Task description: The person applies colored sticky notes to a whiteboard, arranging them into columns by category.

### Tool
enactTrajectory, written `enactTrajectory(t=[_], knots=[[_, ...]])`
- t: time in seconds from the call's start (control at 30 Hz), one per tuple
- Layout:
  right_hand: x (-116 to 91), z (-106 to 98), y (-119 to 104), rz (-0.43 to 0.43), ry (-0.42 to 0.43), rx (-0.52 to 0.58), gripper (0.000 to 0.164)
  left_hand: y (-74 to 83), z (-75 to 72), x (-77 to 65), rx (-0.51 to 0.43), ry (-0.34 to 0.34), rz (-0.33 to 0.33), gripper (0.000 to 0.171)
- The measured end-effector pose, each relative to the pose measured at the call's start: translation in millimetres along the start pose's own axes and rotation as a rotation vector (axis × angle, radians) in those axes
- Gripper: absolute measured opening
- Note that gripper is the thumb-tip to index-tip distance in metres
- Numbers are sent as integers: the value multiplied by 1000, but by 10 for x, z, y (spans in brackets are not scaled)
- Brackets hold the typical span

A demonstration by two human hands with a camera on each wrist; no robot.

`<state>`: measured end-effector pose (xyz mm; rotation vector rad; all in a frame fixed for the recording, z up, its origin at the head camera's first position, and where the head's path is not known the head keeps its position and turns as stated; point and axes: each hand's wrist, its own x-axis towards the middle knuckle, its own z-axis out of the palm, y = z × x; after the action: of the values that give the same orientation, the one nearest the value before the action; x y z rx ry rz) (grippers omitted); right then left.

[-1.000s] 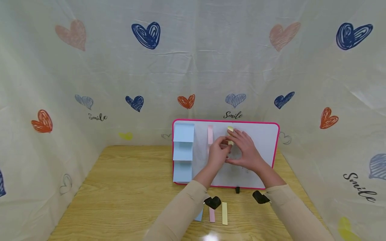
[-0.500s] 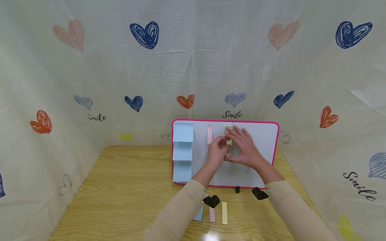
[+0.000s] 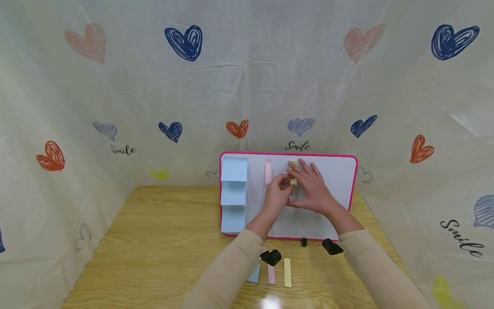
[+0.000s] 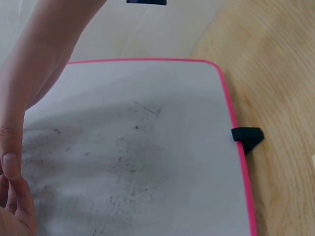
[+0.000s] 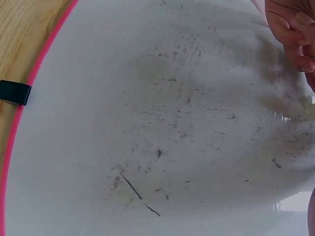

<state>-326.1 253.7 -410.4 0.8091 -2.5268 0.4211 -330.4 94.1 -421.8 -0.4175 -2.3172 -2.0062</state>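
Observation:
A pink-framed whiteboard [image 3: 335, 180] faces me on the wooden table. Near its top middle is a narrow yellow sticky note [image 3: 293, 182], partly covered by fingers. My left hand [image 3: 277, 195] curls its fingers and thumb at the note's left edge, pinching it. Spread over the same note from the right, my right hand [image 3: 314, 191] has straight fingertips resting on its upper part and the thumb stretched out below. The left wrist view shows the thumb of the right hand [image 4: 11, 147] meeting a left fingertip; curled fingers of the left hand [image 5: 295, 39] appear in the right wrist view.
Blue sticky notes [image 3: 234, 193] form a column down the board's left side. A pink strip [image 3: 268, 171] sits beside them. On the table lie a blue pad [image 3: 254, 274], a pink strip pad [image 3: 271, 275] and a yellow strip pad [image 3: 287, 273]. A black clip [image 3: 303, 242] marks the board's lower edge.
My right hand has shifted slightly left, its fingertips reaching a little higher over the yellow sticky note. The left hand stays at the note's edge with little movement.

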Motion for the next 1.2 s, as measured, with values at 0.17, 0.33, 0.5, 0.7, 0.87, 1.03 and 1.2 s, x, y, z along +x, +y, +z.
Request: enactTrajectory(t=[0.17,0.33,0.5,0.7,0.87,1.03,1.2], knots=[[-10,-33,-15,-4,6,0,100,11,10,-10,6,4,8,19],[-30,-59,-11,-3,8,5,100,2,17,-10,-2,2,1,18],[-47,-76,-4,4,12,8,99,-20,16,4,-12,1,-9,20],[-67,-95,25,-1,12,4,99,-39,5,9,-20,-8,-3,20],[-87,-103,50,15,8,-1,101,-54,-15,-15,-23,-53,-6,23],[-140,-91,35,43,2,37,100,-83,-50,-71,-28,-123,-24,29],[-205,-67,3,72,-24,70,98,-119,-78,-122,-28,-181,-11,36]])
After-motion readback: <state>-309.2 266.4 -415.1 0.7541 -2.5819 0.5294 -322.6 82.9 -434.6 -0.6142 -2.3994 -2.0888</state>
